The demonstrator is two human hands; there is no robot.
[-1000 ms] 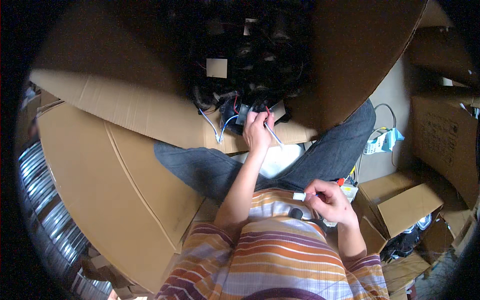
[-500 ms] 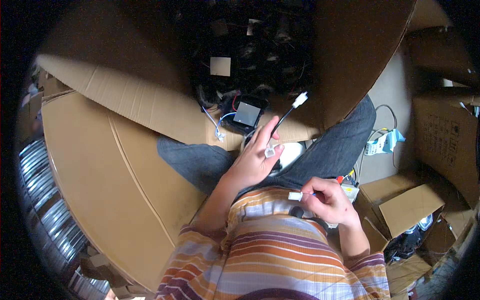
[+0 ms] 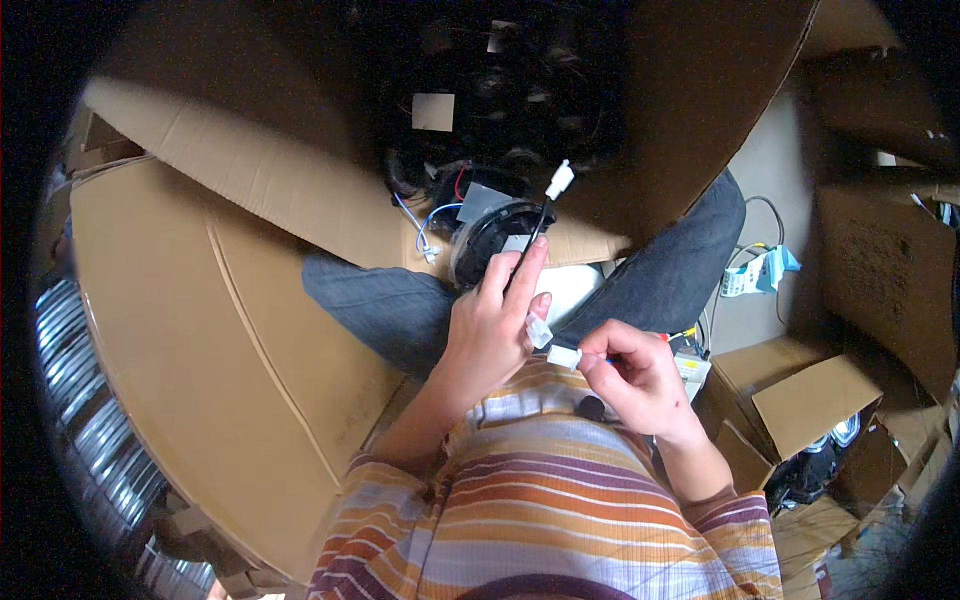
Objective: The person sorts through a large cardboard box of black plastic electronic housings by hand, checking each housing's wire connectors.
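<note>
Fingertips of the right hand pinch a small white connector, which pokes out leftward past the thumb and forefinger. Just beside it, nearly touching, a second white plug sits at the thumb of the left hand, whose fingers are curled round a thin black wire. That wire runs up along the raised forefinger and ends in a white connector at the top, well clear of the fingers. The two plugs meet in the gap between the hands, above the striped shirt; whether they touch I cannot tell.

Beyond the left hand lies a round black part with red and blue leads, resting at the mouth of a big open cardboard box full of dark parts. Legs in grey jeans spread to either side beneath the hands. Smaller cardboard boxes stand to the right, and a blue-and-white packet lies on the floor near the right knee.
</note>
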